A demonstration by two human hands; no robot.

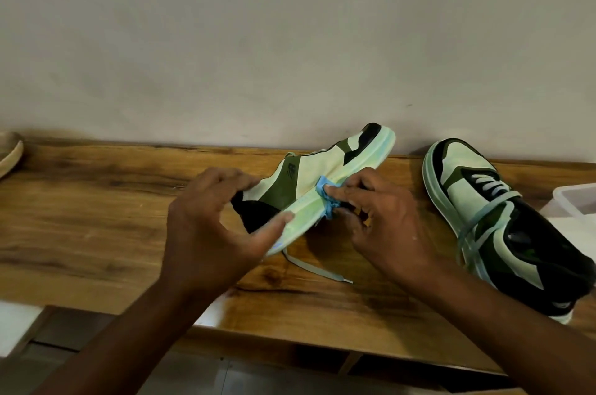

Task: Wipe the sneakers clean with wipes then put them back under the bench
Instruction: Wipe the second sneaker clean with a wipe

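A: From the head camera, where were the sneakers?

B: Both sat on the wooden table (96, 220), close to the pale wall (290, 40). The tilted sneaker (319, 169) was tipped onto its side, its pale green sole edge facing the camera, heel toward the left hand and toe pointing up at the wall. One loose lace (317, 272) trailed from it across the tabletop toward the camera.

A: And the hands?

B: The left hand (206, 233) gripped the heel end of that tilted sneaker, fingers (225, 177) curled over the upper and thumb pressed against the sole edge. The right hand (383, 227) pinched a crumpled blue wipe (325, 198) between thumb and fingertips and held it against the middle of the same sole edge.

A: The other shoe?

B: The second sneaker (503, 227) stood upright on its sole, to the right of the tilted sneaker and apart from it, toe toward the wall, laces up, untouched by either hand.

A: Anything else near the tilted sneaker?

B: Far to its right, past the second sneaker, a clear plastic container (577, 201) showed at the frame edge. Far to its left, a shallow woven tray (11, 152) rested at the end of the table.
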